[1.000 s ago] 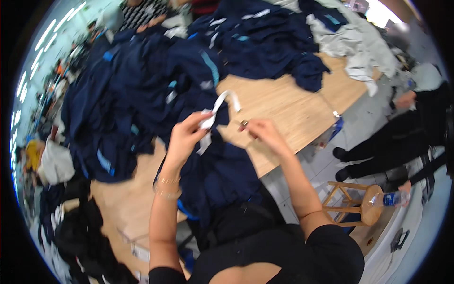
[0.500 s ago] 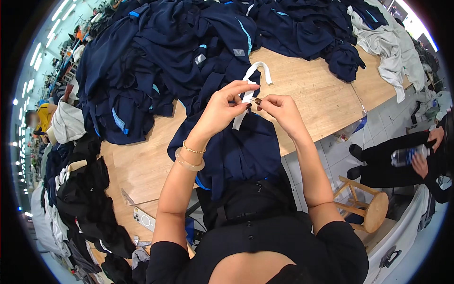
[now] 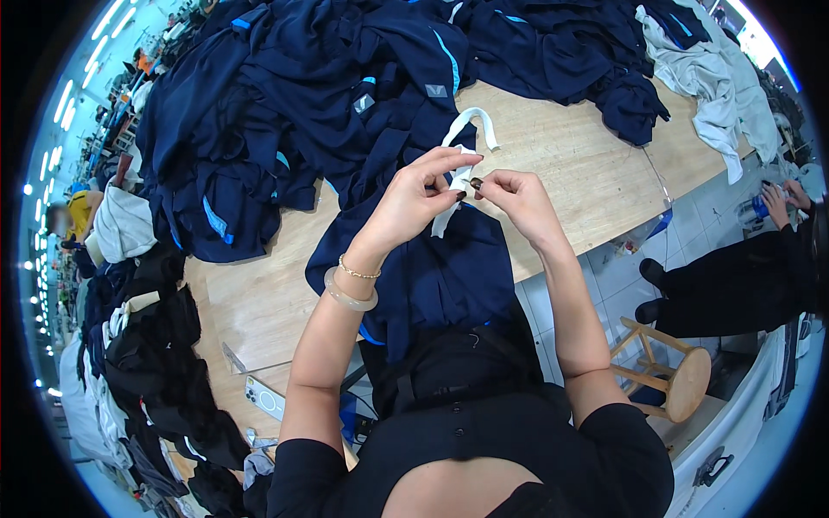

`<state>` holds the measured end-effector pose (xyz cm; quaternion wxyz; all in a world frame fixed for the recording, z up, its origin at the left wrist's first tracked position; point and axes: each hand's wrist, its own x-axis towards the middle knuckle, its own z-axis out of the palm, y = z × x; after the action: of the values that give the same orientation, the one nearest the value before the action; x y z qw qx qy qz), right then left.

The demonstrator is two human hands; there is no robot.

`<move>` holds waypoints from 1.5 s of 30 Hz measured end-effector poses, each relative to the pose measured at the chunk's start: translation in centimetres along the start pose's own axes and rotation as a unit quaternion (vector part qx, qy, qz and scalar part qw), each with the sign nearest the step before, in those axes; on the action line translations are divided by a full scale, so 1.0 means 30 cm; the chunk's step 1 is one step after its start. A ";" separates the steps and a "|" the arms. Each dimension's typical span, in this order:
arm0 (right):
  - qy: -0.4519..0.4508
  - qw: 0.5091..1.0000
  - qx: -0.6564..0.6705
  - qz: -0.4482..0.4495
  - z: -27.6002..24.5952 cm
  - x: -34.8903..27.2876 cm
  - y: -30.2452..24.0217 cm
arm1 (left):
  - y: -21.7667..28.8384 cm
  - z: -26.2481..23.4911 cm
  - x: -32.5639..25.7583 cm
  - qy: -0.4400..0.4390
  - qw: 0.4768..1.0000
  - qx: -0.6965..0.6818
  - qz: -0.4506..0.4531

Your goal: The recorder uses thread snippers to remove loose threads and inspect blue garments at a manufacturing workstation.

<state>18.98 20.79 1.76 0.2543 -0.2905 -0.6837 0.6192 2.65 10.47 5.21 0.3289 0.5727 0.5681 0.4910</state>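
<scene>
White strip (image 3: 461, 180): held up over the navy garment (image 3: 423, 276), by the near side of the wooden table (image 3: 570, 181); upper end curled, lower end hanging
Strip handling: judged light, soft, slightly springy, not fragile; best taken flat near the middle
Left hand (image 3: 419, 194): strip pinched between thumb and fingers
Right hand (image 3: 522, 203): thumb and forefinger closed together at strip's edge; anything tiny gripped there cannot be told
Bottle (image 3: 760, 208): held by a co-worker's hands (image 3: 775, 209), far right; contents cannot be made out
</scene>
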 end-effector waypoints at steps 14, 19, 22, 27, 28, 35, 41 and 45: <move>0.015 0.999 -0.007 0.034 -0.070 -0.022 0.050 | -0.019 0.054 0.048 -0.052 0.998 0.009 -0.017; 0.043 0.999 -0.011 -0.001 -0.087 -0.005 0.087 | -0.012 0.092 0.093 -0.084 0.996 0.014 -0.037; 0.051 0.998 -0.004 0.034 -0.164 -0.013 0.132 | -0.020 0.114 0.145 -0.118 0.992 0.019 -0.047; 0.213 0.939 -0.252 0.091 -0.236 -0.056 0.217 | -0.158 0.143 0.480 -0.093 0.985 0.125 0.075; 0.211 0.939 -0.256 0.089 -0.242 -0.062 0.240 | -0.155 0.133 0.583 -0.059 0.974 0.156 0.156; 0.320 0.849 -0.420 -0.024 -0.349 -0.039 0.407 | -0.055 0.113 0.765 0.003 0.977 0.193 0.092; 0.352 0.750 -0.559 -0.028 -0.352 0.046 0.370 | 0.036 -0.048 0.524 0.011 0.992 0.094 0.079; 0.193 0.930 -0.164 -0.266 -0.208 0.144 0.112 | 0.055 -0.105 0.398 -0.009 0.992 0.061 0.112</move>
<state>20.64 28.45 -0.97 0.4863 -0.2493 -0.7654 0.3400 -1.26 21.29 9.96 0.2412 0.6558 0.5264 0.4843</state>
